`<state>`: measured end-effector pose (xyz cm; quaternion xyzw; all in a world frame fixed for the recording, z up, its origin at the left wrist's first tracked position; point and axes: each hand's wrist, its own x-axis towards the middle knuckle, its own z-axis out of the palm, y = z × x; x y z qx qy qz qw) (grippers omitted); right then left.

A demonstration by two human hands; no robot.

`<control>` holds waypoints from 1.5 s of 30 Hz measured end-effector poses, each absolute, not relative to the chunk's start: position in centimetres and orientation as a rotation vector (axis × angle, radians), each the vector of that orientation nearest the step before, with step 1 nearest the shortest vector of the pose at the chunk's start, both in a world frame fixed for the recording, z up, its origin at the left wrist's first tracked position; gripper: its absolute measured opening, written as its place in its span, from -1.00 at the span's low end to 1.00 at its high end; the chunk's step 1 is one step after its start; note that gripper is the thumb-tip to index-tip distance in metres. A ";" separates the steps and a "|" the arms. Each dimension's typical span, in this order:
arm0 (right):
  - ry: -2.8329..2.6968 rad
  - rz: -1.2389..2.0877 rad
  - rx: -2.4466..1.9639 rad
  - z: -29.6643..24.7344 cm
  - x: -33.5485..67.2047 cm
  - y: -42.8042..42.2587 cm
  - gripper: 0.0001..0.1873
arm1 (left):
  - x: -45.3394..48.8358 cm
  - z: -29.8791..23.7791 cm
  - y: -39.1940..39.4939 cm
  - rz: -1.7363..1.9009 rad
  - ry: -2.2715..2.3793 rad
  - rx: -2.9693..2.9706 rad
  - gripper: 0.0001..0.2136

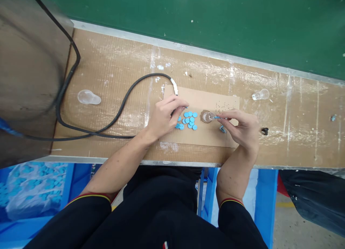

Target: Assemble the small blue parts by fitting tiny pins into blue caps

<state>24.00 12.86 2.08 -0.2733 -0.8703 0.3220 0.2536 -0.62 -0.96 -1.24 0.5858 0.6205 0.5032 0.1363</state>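
Several small blue discs (189, 120) lie in a cluster on a loose cardboard sheet (199, 135) on the bench. My left hand (164, 115) rests just left of the cluster, fingers curled together over the end of a black cable (113, 116) and touching the nearest discs. My right hand (241, 126) pinches a small blue piece (216, 117) and holds it at a little round brown cup (207, 116) to the right of the cluster. Another blue piece (222, 129) lies under that hand.
The cable loops left across the cardboard-covered bench (107, 80) toward a dark machine (27, 72). Clear plastic bits lie at the left (88, 97) and right (261, 94), and a small black part (265, 131). A green belt (215, 22) runs behind. Blue bins (32, 191) stand below.
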 end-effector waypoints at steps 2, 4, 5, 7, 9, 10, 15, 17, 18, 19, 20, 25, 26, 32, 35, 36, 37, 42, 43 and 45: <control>-2.357 0.875 -0.710 2.1 24.0 12.9 -0.93 | -0.6 -1.2 -1.0 1.461 1.800 1.700 -0.81; -2.352 0.879 -0.696 2.1 24.0 12.8 -0.93 | -0.6 -1.3 -0.9 1.471 1.800 1.709 -0.81; -2.354 0.881 -0.700 2.2 24.0 12.8 -0.94 | -0.6 -1.3 -0.9 1.482 1.798 1.716 -0.81; -2.369 0.882 -0.720 2.2 24.0 12.8 -0.94 | -0.6 -1.4 -0.9 1.509 1.788 1.725 -0.82; -2.387 0.876 -0.735 2.3 24.0 12.9 -0.94 | -0.6 -1.4 -0.9 1.524 1.782 1.728 -0.83; -2.393 0.870 -0.738 2.3 24.0 12.9 -0.94 | -0.6 -1.4 -0.9 1.520 1.783 1.725 -0.83; -2.381 0.850 -0.741 2.2 24.0 12.9 -0.93 | -0.6 -1.3 -1.0 1.439 1.811 1.709 -0.80; -2.383 0.859 -0.741 2.2 23.9 12.8 -0.93 | -0.7 -1.3 -1.0 1.436 1.809 1.708 -0.80; -2.382 0.862 -0.741 2.2 23.9 12.8 -0.92 | -0.7 -1.3 -1.0 1.440 1.806 1.708 -0.80; -2.372 0.857 -0.742 2.2 24.0 12.8 -0.93 | -0.7 -1.3 -1.0 1.446 1.803 1.708 -0.80; -2.351 0.841 -0.746 2.1 24.0 12.8 -0.93 | -0.7 -1.2 -1.0 1.450 1.801 1.709 -0.80; -2.059 0.635 -0.914 1.2 25.0 13.8 -0.97 | -0.8 -1.2 -1.0 1.478 1.785 1.726 -0.82; -2.016 0.606 -0.978 0.9 25.3 14.2 -0.96 | -0.8 -1.2 -1.0 1.491 1.780 1.733 -0.83; -1.982 0.640 -1.244 -1.1 26.3 16.3 -0.88 | -0.8 -1.4 -0.9 1.506 1.806 1.752 -0.82; -1.991 0.653 -1.310 -1.5 26.4 16.6 -0.85 | -0.9 -1.4 -0.9 1.518 1.811 1.755 -0.83; -1.988 0.655 -1.325 -1.6 26.3 16.6 -0.84 | -0.9 -1.3 -1.0 1.517 1.807 1.757 -0.83; -1.981 0.659 -1.340 -1.6 26.3 16.7 -0.84 | -0.9 -1.3 -1.0 1.499 1.810 1.755 -0.83; -1.897 0.679 -1.377 -2.0 25.8 16.8 -0.79 | -1.0 -1.0 -1.2 1.273 1.925 1.729 -0.79; -1.880 0.660 -1.383 -2.0 25.7 16.8 -0.79 | -1.0 -0.9 -1.2 1.237 1.945 1.729 -0.78; -1.863 0.604 -1.402 -2.1 25.5 17.0 -0.78 | -1.0 -0.9 -1.2 1.174 1.969 1.731 -0.78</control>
